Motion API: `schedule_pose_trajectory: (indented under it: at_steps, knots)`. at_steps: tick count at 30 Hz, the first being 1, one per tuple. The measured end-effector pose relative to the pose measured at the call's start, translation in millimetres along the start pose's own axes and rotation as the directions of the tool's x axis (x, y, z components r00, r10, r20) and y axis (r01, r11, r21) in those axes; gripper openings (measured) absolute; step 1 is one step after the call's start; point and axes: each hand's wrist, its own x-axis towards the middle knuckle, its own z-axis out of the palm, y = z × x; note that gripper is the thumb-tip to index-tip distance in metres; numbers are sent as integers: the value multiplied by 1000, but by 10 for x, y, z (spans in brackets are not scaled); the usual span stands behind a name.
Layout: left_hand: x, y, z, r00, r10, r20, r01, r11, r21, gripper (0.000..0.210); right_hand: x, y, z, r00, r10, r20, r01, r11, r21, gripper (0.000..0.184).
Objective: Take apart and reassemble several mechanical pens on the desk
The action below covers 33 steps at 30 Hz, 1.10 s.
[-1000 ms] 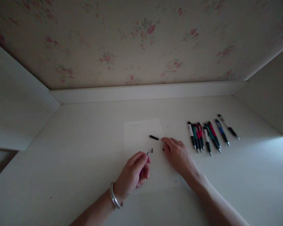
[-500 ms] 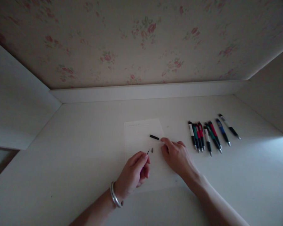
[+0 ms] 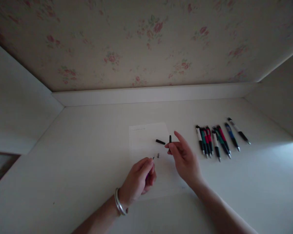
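My left hand (image 3: 142, 175) is closed above the paper sheet (image 3: 140, 136). It holds what looks like a pen (image 3: 147, 175), mostly hidden, with a bit of magenta between the fingers and a thin dark tip past the thumb. My right hand (image 3: 184, 157) pinches a short black tube (image 3: 170, 138) upright between thumb and fingers, its index finger stretched out. A second black tube (image 3: 160, 142) lies on the paper, just left of the right fingertips. Between the hands rests a small dark-and-clear piece (image 3: 158, 155), too small to name.
Several pens with black grips lie in a loose row to the right, among them a blue pen (image 3: 230, 133) and a black-and-white pen (image 3: 239, 130). The white tabletop (image 3: 88, 146) ends at a back ledge (image 3: 148, 96) under floral wallpaper, with side panels left and right.
My right hand has risen from the paper and turned, and a black tube now shows upright in its fingers. My left hand has hardly moved.
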Motion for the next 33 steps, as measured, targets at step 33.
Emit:
schedule_pose_trajectory:
  at_steps: [33]
  knots:
    - [1, 6, -5, 998, -16, 55, 13, 998, 58, 36, -60, -81, 89, 906, 223, 360, -400, 732, 551, 15]
